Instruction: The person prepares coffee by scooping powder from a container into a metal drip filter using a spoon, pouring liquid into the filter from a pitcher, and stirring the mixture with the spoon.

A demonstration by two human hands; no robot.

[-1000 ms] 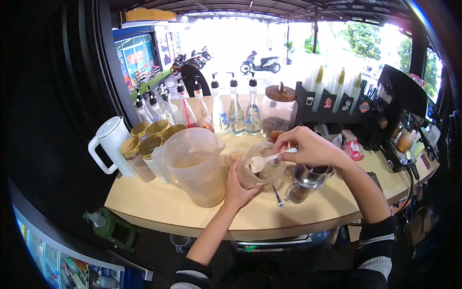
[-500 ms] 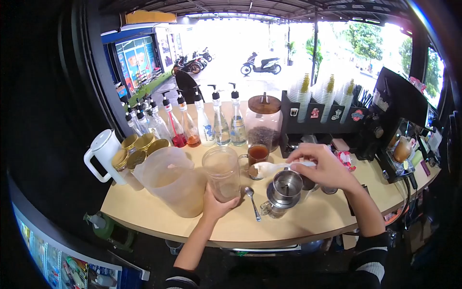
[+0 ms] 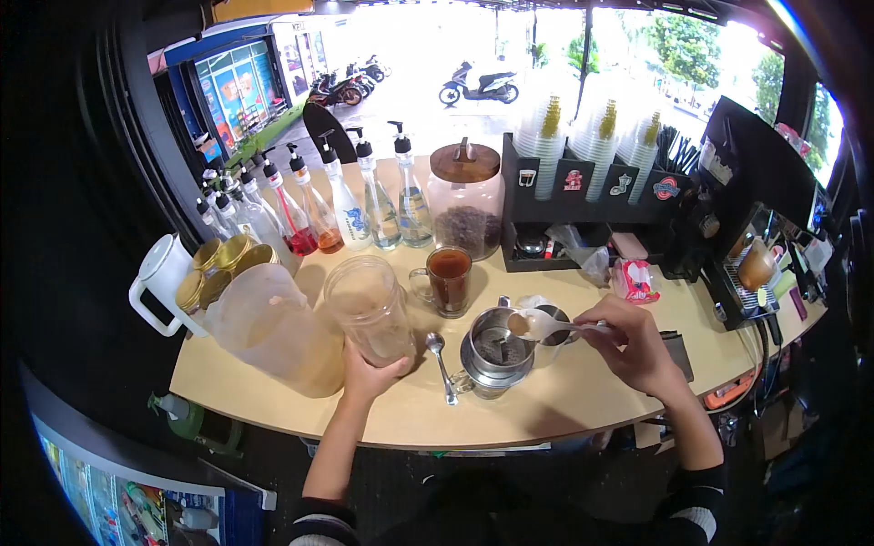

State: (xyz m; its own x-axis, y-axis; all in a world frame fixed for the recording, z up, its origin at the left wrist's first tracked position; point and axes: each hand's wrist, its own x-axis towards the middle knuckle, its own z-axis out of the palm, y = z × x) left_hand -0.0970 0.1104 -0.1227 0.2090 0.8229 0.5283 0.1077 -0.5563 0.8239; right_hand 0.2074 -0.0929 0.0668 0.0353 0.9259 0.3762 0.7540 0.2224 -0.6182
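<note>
My left hand (image 3: 371, 373) is closed around the lower side of a clear plastic jar (image 3: 366, 305), which stands on the counter. In my right hand (image 3: 630, 348) is a white spoon (image 3: 549, 325), pinched by its handle. The spoon's bowl, with something brownish at it, hangs over a metal drip coffee filter (image 3: 487, 362). That filter sits on top of a glass mug (image 3: 462, 385), with dark matter visible inside. A metal teaspoon (image 3: 442, 371) lies between the jar and the filter. Behind them stands a glass mug of brown drink (image 3: 450, 282).
A large frosted pitcher (image 3: 273, 332) stands left of the jar, near a white jug (image 3: 167, 282) and gold-lidded jars (image 3: 214, 259). Pump bottles (image 3: 364, 205) and a wooden-lidded glass jar (image 3: 466, 200) line the back. A black cup holder (image 3: 592, 196) is at the back right.
The white spoon has moved from near the brown drink to over the drip filter. My left hand still holds the jar. The whole view has shifted with my head.
</note>
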